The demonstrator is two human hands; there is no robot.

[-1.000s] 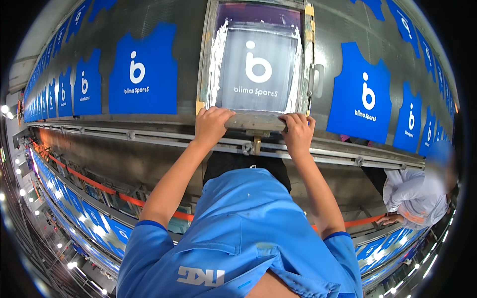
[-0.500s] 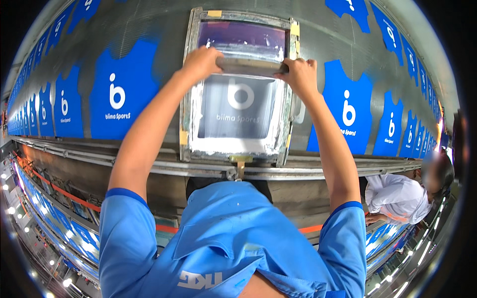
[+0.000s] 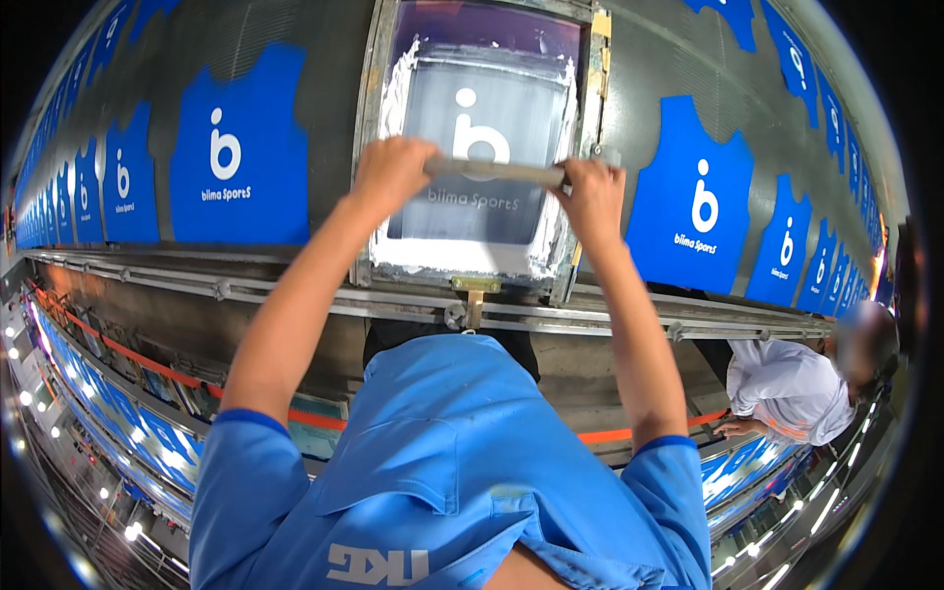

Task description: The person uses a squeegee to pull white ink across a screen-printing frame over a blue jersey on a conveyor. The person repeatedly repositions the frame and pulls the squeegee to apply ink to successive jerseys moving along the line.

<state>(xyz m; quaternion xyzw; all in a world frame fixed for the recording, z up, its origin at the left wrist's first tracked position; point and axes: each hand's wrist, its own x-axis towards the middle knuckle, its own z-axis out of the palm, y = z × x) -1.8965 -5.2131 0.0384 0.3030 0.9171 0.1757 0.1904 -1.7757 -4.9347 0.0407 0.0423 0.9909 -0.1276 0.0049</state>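
Note:
Both my hands grip a long, narrow squeegee (image 3: 497, 171) that lies crosswise over the middle of a screen-printing frame (image 3: 593, 84). My left hand (image 3: 391, 179) is wrapped round its left end, and my right hand (image 3: 592, 197) closes on its right end. Beneath it, the grey mesh (image 3: 462, 224) carries a pale round-letter logo with lettering, partly hidden by the squeegee. White ink (image 3: 447, 258) lies along the near edge of the mesh and smears up both sides. Whether the blade touches the mesh, I cannot tell.
Printed blue sports vests lie in rows on the dark table, one (image 3: 241, 147) left of the frame and another (image 3: 693, 197) right of it. A metal rail (image 3: 580, 313) runs along the near edge. A person in a white top (image 3: 792, 388) is at the right.
The squeegee has come toward me with both hands, from the far part of the mesh to its middle. The upper mesh and the logo's dot now show beyond it.

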